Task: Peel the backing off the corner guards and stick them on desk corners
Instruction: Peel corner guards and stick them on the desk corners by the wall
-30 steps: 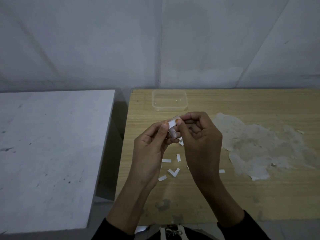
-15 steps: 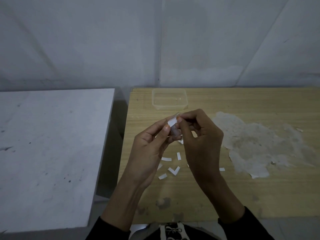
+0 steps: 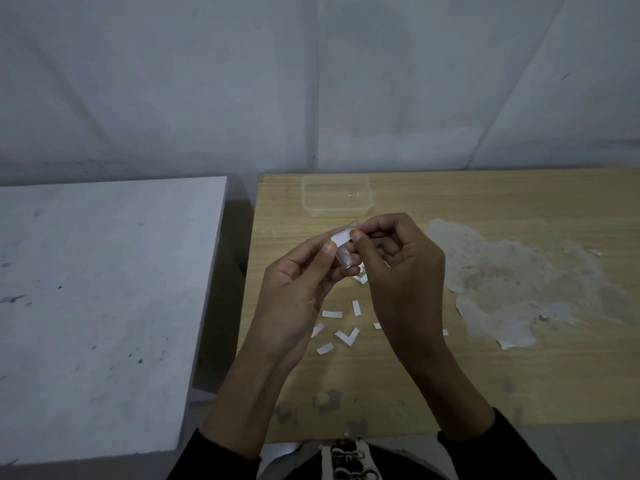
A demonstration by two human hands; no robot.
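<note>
1. Corner guard [image 3: 345,259], small and clear, is held up over the wooden desk [image 3: 485,375] between both hands, just in front of the plastic container [image 3: 336,197].
2. Left hand [image 3: 298,299] pinches the guard between thumb and fingers. Right hand [image 3: 401,271] pinches the white backing tab [image 3: 341,236] at the guard's top with thumb and index finger, other fingers curled in.
3. Change from a second ago: the tab stands a little further off the guard and both hands sit slightly higher in view. Both grips are the same.
4. Reading: the peel looks under way, not finished, and the tab seems still joined to the guard. Sticking is not yet started for this piece, since the backing must come fully off first.
5. Peeled strips [image 3: 332,314] lie loose on the desk under the hands, several white bits, two of them meeting in a V. They suggest earlier guards are already peeled. Too dim to tell whether any desk corner carries one.
6. Worn patch [image 3: 512,282], pale and flaky, spreads over the desk to the right, well apart from the hands.
7. White table [image 3: 104,306] stands to the left, split from the desk by a dark gap.
8. Obstacles: the strips sit mid-desk, away from the corners, so likely no block. Likely risks are the exposed sticky face catching fingers, and a small clear piece being hard to see in this low light.
</note>
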